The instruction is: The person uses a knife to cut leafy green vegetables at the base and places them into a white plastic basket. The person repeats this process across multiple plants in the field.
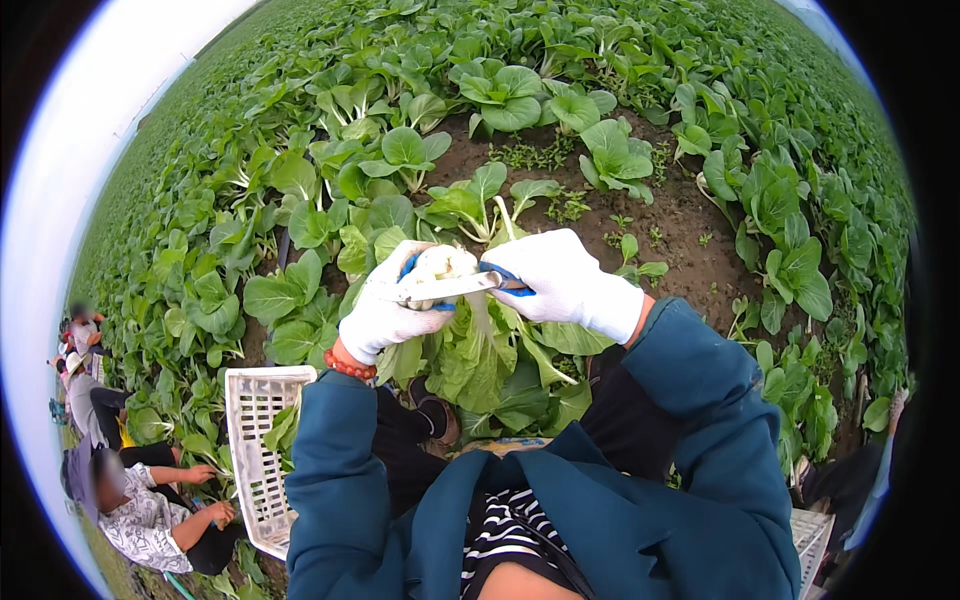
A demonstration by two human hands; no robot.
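Note:
In front of my chest, my left hand (pixel 385 310), in a white glove with blue on the palm side, is closed round a bok choy head. The white stem base (pixel 445 262) points up, and the green leaves (pixel 472 360) hang down between my knees. My right hand (pixel 570 282), gloved the same way, grips a knife. Its blade (pixel 450 288) reaches left across the near side of the stem base, up against it. The knife's handle is mostly hidden in my fingers.
A white slatted crate (pixel 262 470) with some leaves in it stands at my left, and part of another crate (pixel 808 530) shows at lower right. Rows of bok choy (pixel 510 100) and bare soil (pixel 690 235) lie ahead. Several people sit at left; another person is partly visible at the right edge.

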